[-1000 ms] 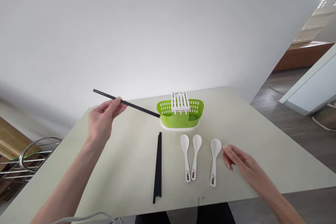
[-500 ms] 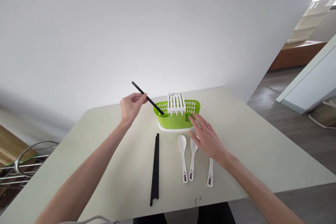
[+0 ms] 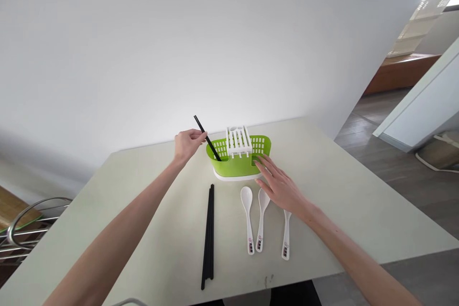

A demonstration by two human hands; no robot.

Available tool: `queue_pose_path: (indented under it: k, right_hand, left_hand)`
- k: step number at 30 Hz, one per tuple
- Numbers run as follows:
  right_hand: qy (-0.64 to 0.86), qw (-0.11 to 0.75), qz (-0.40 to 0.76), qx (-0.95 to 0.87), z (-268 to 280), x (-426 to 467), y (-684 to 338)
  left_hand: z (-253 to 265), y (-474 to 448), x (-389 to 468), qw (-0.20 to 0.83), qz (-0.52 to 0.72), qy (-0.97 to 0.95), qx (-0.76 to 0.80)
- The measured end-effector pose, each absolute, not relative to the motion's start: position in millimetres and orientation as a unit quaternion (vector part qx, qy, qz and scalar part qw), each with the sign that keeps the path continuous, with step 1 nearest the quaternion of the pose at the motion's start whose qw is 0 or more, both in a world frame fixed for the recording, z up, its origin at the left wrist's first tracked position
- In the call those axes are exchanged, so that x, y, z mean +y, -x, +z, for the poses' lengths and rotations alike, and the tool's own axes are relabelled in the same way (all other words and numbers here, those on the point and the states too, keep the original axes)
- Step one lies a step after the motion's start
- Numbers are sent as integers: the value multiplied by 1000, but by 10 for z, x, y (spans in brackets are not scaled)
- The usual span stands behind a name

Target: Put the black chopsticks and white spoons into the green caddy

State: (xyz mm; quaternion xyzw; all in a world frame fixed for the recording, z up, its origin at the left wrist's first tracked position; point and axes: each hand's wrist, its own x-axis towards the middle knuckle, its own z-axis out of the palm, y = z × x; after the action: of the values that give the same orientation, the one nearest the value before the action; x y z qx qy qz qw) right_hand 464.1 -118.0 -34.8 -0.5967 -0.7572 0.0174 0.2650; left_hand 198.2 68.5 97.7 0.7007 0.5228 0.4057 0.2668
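Black chopsticks [image 3: 212,145] are pinched in my left hand [image 3: 189,144], tilted, with their lower ends inside the left part of the green cutlery holder [image 3: 234,168]. A white slotted rack [image 3: 239,140] sits across the holder's middle. My right hand [image 3: 281,185] has its fingers spread, the fingertips at the holder's right front edge. Below the holder lie three white spoons: the left spoon [image 3: 248,215], the middle spoon [image 3: 262,220] and the right spoon [image 3: 286,236]. My right hand hides the right spoon's bowl. More black chopsticks [image 3: 208,236] lie in a bundle to the left.
Everything stands on a pale table [image 3: 161,248] against a white wall [image 3: 215,48]. A metal rack [image 3: 28,229] is beyond the table's left edge. A grey cable [image 3: 131,301] shows at the front edge. Wood-look floor [image 3: 387,153] lies to the right.
My left hand has moved right, and the chopsticks now stand steeper and reach deeper into the holder's left part. My right hand stays by the holder. The view has shifted slightly.
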Motion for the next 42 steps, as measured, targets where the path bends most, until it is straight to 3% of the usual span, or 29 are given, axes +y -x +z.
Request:
queue_pose_path:
  k: [10,16,21,30,42]
  right_hand:
    - [616,346,70,-704,-197,-1743,-4748]
    - [692,369,97,-614,-514,-2225,-5168]
    - [735,413,144,-519,-806,-2496,-5401]
    - [743,490,227,-395,-919,-2546,-5459]
    - [746,495,224,-384,-933,-2538,-5455]
  left_hand:
    - [952,-2081,875,234,326,-760,511]
    - [966,-2051,800,209,298,-778,512]
    - [796,-1740,537,195,345,-733,553]
    - [227,-1223,-463,229,35,-794,563]
    - [277,-1355,-865,223,-72,-767,598]
